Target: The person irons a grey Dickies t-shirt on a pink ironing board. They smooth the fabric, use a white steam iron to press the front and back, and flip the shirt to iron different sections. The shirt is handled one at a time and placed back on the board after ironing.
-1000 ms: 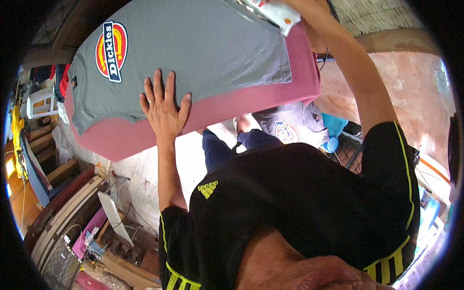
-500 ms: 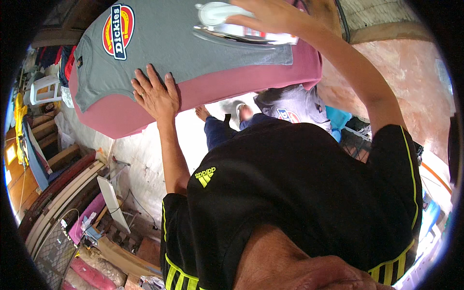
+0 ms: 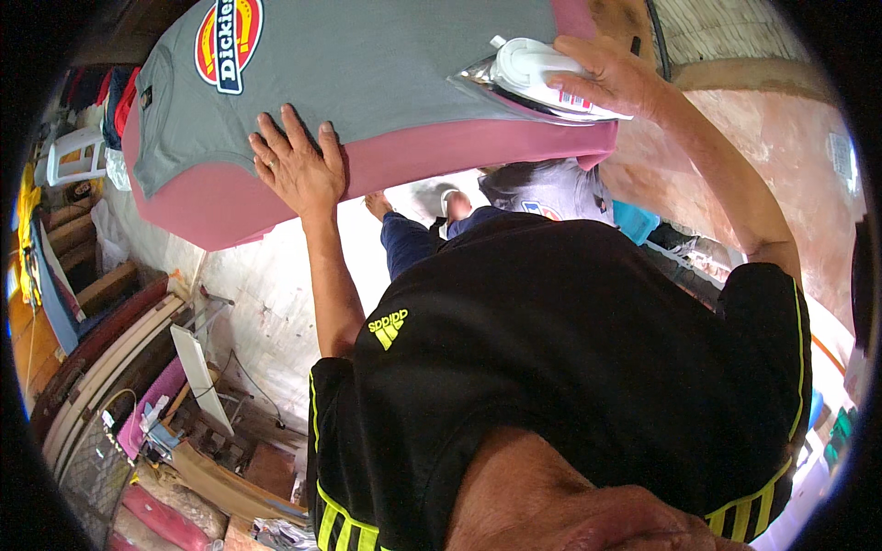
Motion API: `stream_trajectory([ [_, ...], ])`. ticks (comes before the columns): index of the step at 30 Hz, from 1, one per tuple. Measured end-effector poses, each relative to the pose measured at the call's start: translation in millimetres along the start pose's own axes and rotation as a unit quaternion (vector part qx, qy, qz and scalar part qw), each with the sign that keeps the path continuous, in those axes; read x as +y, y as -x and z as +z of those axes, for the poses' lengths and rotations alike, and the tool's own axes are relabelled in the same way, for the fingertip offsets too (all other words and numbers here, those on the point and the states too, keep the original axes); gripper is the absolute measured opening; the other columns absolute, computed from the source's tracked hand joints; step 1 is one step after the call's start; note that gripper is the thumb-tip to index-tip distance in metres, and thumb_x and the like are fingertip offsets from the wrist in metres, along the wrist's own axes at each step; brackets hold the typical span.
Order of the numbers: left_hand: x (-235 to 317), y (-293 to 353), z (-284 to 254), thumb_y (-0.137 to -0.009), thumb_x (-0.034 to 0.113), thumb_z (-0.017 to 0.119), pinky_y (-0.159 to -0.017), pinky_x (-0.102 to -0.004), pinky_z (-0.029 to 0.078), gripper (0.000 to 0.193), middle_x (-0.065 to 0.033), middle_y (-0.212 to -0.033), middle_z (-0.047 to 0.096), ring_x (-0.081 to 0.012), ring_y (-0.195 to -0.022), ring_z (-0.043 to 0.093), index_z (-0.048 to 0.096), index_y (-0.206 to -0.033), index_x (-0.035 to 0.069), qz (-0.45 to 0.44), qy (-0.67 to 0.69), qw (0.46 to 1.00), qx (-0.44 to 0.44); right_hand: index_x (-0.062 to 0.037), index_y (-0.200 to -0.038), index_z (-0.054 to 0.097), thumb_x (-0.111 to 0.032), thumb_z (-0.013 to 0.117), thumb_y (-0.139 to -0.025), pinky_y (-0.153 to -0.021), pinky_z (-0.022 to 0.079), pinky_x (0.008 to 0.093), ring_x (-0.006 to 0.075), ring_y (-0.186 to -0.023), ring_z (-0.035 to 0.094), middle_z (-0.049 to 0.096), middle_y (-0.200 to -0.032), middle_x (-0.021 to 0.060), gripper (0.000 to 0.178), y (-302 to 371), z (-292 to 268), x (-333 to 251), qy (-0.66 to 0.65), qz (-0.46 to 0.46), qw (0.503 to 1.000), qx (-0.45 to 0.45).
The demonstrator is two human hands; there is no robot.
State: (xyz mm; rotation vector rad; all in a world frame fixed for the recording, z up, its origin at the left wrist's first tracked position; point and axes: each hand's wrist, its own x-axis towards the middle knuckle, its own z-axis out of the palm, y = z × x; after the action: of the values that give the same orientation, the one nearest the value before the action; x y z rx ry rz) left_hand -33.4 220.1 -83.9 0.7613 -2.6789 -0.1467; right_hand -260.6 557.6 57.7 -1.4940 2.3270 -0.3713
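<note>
Two hands: left hand (image 3: 296, 170) flat on grey shirt (image 3: 367, 73), red-yellow chest logo (image 3: 228, 41); right hand (image 3: 617, 75) grips white iron (image 3: 537, 72).

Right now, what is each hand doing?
Left hand: open, flat on the grey T-shirt.
Right hand: closed on the white iron.

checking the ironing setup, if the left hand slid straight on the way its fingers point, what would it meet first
The left hand lies flat on the pink board edge, fingers pointing up the picture. Going straight on, it would first meet the grey shirt spread on the board, its hem right at the fingertips. The iron sits off to the right, out of that line.
</note>
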Motion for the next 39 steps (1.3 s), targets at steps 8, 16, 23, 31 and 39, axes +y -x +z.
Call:
stream_trajectory([
  [8,-8.9,9.3,3.7,-0.098,0.041,0.046,-0.116,-0.0607,0.018,0.061,-0.0243,-0.158,0.033,-0.0478,-0.147,0.024,0.047,-0.145,0.002,-0.043,-0.006,0.998,0.043,-0.0012,-0.094,0.059,-0.038,0.063,-0.096,-0.061,0.044,0.0494,0.0421,-0.067,0.061,0.061,-0.071,0.0234,0.037,-117.7,32.9,-81.0,-0.008,-0.154,0.986,0.056],
  [16,-31.9,43.5,0.2,-0.099,0.032,0.048,-0.118,-0.0553,0.018,0.053,-0.0206,-0.157,0.035,-0.0416,-0.146,0.029,0.049,-0.142,0.000,-0.065,0.089,0.991,0.080,0.0013,-0.093,0.060,-0.043,0.060,-0.098,-0.055,0.047,0.0468,0.0387,-0.059,0.064,0.064,-0.065,0.0224,0.045,-190.5,63.9,-147.5,-0.080,-0.086,0.988,0.102],
  [23,-57.1,51.6,-10.1,-0.097,0.022,0.054,-0.116,-0.0507,0.024,0.042,-0.0138,-0.150,0.047,-0.0337,-0.141,0.040,0.057,-0.137,0.008,-0.023,0.119,0.989,0.086,0.0021,-0.094,0.061,-0.041,0.061,-0.098,-0.056,0.048,0.0461,0.0377,-0.058,0.064,0.064,-0.068,0.0239,0.044,-176.2,71.4,-160.7,-0.030,-0.139,0.983,0.117],
  [31,-73.0,39.7,-23.5,-0.095,0.020,0.059,-0.103,-0.0460,0.036,0.035,-0.0093,-0.140,0.056,-0.0297,-0.128,0.051,0.065,-0.129,0.014,0.013,0.125,0.989,0.076,0.0019,-0.095,0.060,-0.040,0.061,-0.098,-0.060,0.049,0.0474,0.0415,-0.065,0.064,0.065,-0.075,0.0265,0.042,-198.8,69.2,-178.6,0.001,-0.075,0.992,0.102],
  [39,-100.2,10.7,-45.2,-0.090,0.017,0.067,-0.083,-0.0401,0.046,0.021,-0.0065,-0.115,0.067,-0.0280,-0.102,0.061,0.073,-0.109,0.012,0.066,0.219,0.972,0.053,0.0016,-0.093,0.058,-0.040,0.063,-0.098,-0.056,0.047,0.0453,0.0382,-0.060,0.063,0.064,-0.072,0.0262,0.042,-206.6,72.0,-195.1,-0.052,-0.041,0.990,0.127],
])
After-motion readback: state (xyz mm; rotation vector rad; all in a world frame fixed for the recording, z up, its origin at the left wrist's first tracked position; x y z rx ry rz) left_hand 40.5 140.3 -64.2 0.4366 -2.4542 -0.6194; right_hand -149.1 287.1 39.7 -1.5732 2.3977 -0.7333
